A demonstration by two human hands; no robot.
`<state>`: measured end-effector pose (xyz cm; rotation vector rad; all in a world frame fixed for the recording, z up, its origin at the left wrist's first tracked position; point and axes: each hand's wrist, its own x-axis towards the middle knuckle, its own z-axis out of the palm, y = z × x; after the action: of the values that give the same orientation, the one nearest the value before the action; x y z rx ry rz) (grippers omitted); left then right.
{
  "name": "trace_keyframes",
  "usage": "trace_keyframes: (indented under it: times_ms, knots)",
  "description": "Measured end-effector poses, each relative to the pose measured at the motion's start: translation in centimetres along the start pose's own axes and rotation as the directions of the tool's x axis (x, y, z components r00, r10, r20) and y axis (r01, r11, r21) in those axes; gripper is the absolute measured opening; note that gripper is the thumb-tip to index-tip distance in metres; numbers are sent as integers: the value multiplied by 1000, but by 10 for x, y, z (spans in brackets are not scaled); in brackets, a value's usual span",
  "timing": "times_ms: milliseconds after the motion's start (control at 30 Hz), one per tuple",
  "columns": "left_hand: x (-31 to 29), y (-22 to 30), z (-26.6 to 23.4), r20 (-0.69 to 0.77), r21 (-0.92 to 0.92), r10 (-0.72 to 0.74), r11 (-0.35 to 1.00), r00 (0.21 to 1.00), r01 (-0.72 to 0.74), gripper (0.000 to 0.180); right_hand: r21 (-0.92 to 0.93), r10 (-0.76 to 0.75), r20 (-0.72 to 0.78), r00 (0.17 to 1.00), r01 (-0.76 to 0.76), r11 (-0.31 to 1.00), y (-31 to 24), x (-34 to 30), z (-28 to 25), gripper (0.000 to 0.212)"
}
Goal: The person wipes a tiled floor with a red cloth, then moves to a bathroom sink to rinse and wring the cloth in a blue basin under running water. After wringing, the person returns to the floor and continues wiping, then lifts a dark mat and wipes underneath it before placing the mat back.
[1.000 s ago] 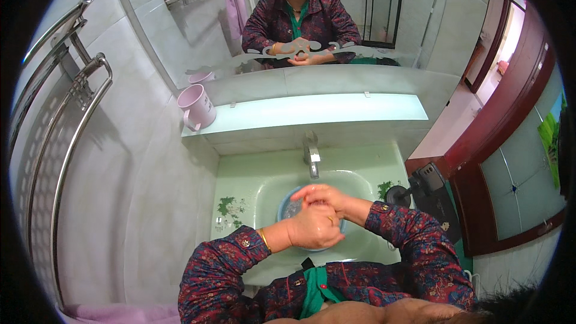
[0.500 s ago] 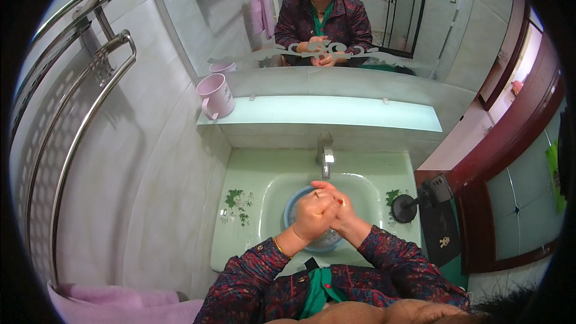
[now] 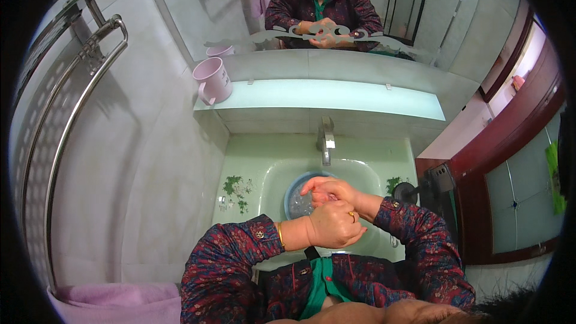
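Over the pale green sink point(image 3: 240, 159) my two hands are pressed together. My left hand point(image 3: 335, 225), nearer me, is curled into a fist with a ring and a gold bracelet; its palm side is hidden. It touches my right hand point(image 3: 333, 191) near the palm and wrist. The right hand's fingers are half bent, slightly apart, and point left. Below them sits a round blue basin point(image 3: 290, 195) with clear water point(image 3: 302, 201) in it, partly covered by my hands. The chrome faucet point(image 3: 326, 144) stands just beyond the basin.
A pink mug point(image 3: 213, 82) stands at the left end of the glass shelf point(image 3: 324, 97). A metal towel rack point(image 3: 78, 114) is on the left wall, with a lilac towel point(image 3: 114, 306) below. A black stand point(image 3: 407, 192) is at the sink's right side. A mirror point(image 3: 414, 18) hangs behind.
My hands have parted from a tight clasp. The left hand has come nearer to me and right as a fist, while the right fingers now point left. The view has tilted slightly down.
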<state>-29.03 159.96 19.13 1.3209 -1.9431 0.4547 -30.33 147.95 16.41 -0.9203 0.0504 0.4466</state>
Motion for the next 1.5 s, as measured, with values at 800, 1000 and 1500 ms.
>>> trace_keyframes:
  times_ms: [800, 1000, 1500]
  knots:
    - [-54, -11, 48, 277, -199, 126, 977, 953, -71, 25, -320, 205, -65, 977, -215, 923, 65, 21, -48, 29]
    - [-93, -1, 45, 254, -299, -55, 945, 966, 133, 22, -3, 176, -322, 930, -186, 982, 135, 27, -49, 28]
    - [-87, 15, 1, 54, -359, -254, 898, 966, 256, 24, 298, 26, -425, 905, 112, 948, 177, 19, -4, 15]
